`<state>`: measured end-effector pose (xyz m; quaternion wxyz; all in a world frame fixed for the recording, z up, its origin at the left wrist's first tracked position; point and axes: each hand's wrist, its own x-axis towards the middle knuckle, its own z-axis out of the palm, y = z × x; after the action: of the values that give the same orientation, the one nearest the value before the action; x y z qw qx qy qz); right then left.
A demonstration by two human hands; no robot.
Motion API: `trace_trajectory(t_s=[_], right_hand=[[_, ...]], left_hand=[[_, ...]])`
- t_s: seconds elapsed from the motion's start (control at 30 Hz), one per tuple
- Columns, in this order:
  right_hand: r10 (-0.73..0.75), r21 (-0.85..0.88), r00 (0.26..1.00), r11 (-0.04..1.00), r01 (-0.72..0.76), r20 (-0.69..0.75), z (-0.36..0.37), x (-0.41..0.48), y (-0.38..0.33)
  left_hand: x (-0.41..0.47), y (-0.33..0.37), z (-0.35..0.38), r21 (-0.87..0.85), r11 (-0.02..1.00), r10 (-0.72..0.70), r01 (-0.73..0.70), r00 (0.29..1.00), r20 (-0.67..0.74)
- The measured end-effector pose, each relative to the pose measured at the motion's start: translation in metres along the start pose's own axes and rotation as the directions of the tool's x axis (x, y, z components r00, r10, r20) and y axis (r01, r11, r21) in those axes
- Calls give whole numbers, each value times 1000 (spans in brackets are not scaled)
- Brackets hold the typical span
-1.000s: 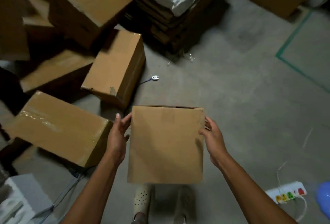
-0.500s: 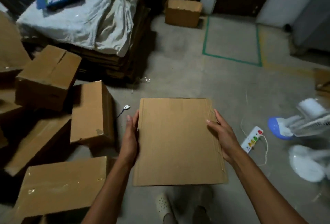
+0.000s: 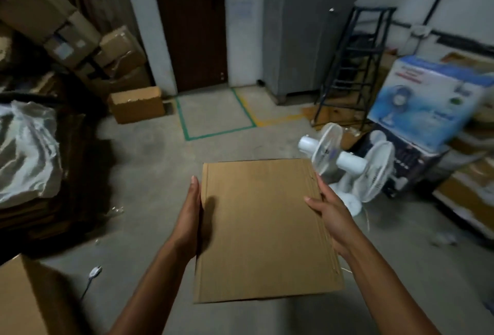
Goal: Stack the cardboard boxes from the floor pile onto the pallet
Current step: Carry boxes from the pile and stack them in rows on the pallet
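Note:
I carry a plain brown cardboard box (image 3: 262, 227) at waist height, its flat top facing me. My left hand (image 3: 189, 217) presses flat against its left side with straight fingers. My right hand (image 3: 328, 211) presses its right side, fingers extended along the edge and thumb on top. Another brown box (image 3: 18, 297) from the floor pile shows at the bottom left corner. At the left stands a dark low stack (image 3: 40, 217) covered by a crumpled pale sheet (image 3: 24, 153); whether it is the pallet I cannot tell.
Two white fans (image 3: 347, 171) lie on the floor just right of the box, beside a blue fan carton (image 3: 427, 99) and a black rack (image 3: 355, 62). A small box (image 3: 136, 104) sits near the dark door. A plug and cable (image 3: 95, 272) lie on the floor at left.
The view has swung up and right, away from the floor pile toward the door and fans. Both hands hold the same box throughout, now carried flatter and higher.

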<state>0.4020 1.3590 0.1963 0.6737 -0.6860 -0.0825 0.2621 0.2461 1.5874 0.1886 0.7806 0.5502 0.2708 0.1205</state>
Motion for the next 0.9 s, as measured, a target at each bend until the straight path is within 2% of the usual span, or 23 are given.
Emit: trace_trajectory(t_s=[0.17, 0.33, 0.53, 0.63, 0.77, 0.9], right_hand=[[-56, 68, 978, 995, 70, -199, -132, -84, -4], [-106, 16, 885, 992, 127, -453, -263, -191, 23], [-46, 101, 719, 982, 161, -694, -397, -309, 44], [-34, 75, 591, 984, 159, -806, -447, -362, 55], [-30, 36, 400, 987, 157, -916, -508, -417, 76], [-28, 9, 269, 991, 136, -963, -569, -456, 91]], left_hand=[[-31, -9, 136, 88, 994, 44, -66, 971, 234], [-67, -52, 281, 164, 986, -38, -39, 898, 439], [-120, -110, 451, 199, 978, -180, 58, 714, 677], [-146, -137, 527, 259, 964, -246, 64, 583, 774], [-182, -175, 624, 314, 949, -300, 37, 411, 861], [-210, -213, 716, 384, 922, -378, 42, 304, 874]])
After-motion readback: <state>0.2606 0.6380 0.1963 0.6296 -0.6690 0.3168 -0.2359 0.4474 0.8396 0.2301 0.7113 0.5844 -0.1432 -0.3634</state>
